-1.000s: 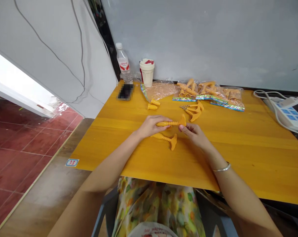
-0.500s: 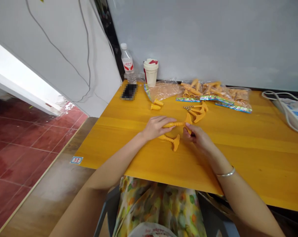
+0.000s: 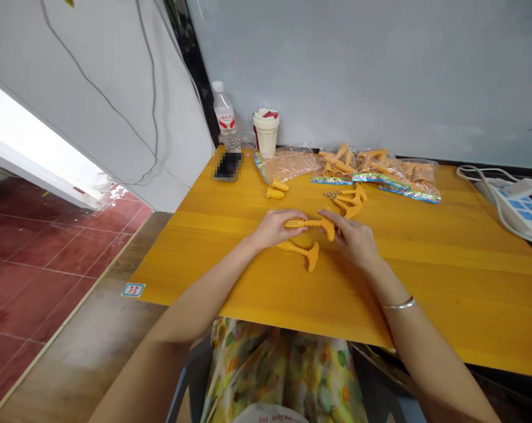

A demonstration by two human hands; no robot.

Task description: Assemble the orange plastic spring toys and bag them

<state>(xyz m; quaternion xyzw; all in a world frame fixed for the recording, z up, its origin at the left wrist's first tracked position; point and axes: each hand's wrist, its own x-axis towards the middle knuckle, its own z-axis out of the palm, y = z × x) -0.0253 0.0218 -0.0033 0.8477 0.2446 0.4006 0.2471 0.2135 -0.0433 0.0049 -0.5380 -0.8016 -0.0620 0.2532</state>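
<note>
**A:** Grip first. What have the hands got?

**B:** Left hand [image 3: 274, 229] clenched around the ribbed shaft of an orange plastic piece [image 3: 307, 224]. Right hand [image 3: 354, 238] lies over the flared end, fingers touching it. Whether it is actually gripping, I cannot tell.

**A:** Position of the piece?

**B:** Between the hands, above the wooden table [image 3: 424, 282], toward its middle. A second orange piece [image 3: 298, 251] lies just nearer, beside the left hand.

**A:** Containers?

**B:** Along the far edge, three clear plastic bags [image 3: 378, 167] with colored strips hold many orange pieces. Left of them, a clear bag [image 3: 287, 164] holds paler orange contents, too blurred to identify. Further left stand a white cup [image 3: 266, 135], contents hidden, and a plastic bottle [image 3: 225, 117].

**A:** Loose items?

**B:** Two small orange cones [image 3: 275, 192] near that bag, and a cluster of orange pieces with metal screws [image 3: 347, 198] just far of the right hand.
</note>
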